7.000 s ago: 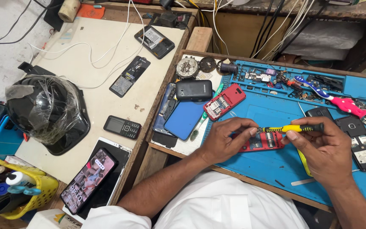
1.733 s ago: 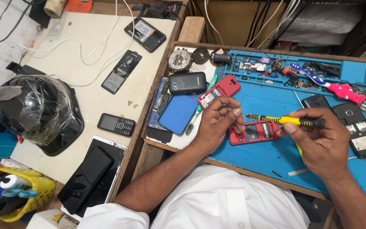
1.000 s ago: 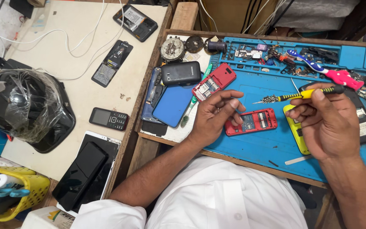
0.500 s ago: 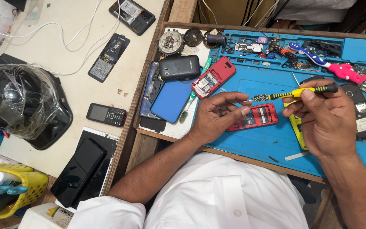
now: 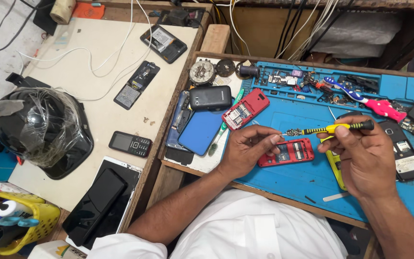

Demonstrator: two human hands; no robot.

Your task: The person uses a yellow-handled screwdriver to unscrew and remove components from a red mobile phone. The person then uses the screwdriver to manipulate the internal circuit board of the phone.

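A: Item in hand?

B: One screwdriver (image 5: pixel 329 128), yellow-and-black ribbed handle, metal shaft. It is held level above the blue work mat (image 5: pixel 283 180). The right hand (image 5: pixel 362 156) has its grip closed on the handle. The left hand (image 5: pixel 250 149) pinches the shaft tip between thumb and fingertips.

A: Workpiece position?

B: One red phone chassis (image 5: pixel 288 152), rectangular plastic, lies open-side up on the mat directly under the shaft, touching the left hand's fingers.

A: Adjacent items, counted?

B: One second red phone (image 5: pixel 245 108) lies beyond the left hand. One yellow phone shell (image 5: pixel 335 168) is partly hidden under the right hand. One dark phone (image 5: pixel 405 153) with its back exposed lies to the right. One blue flat panel (image 5: pixel 201 132) and one black phone (image 5: pixel 210 98) lie at the mat's left edge. On the pale tabletop (image 5: pixel 97 115) sits one helmet (image 5: pixel 41 129) in clear wrap.

A: Change from half a second ago?

B: The screwdriver has levelled; the left fingers have moved onto its tip.
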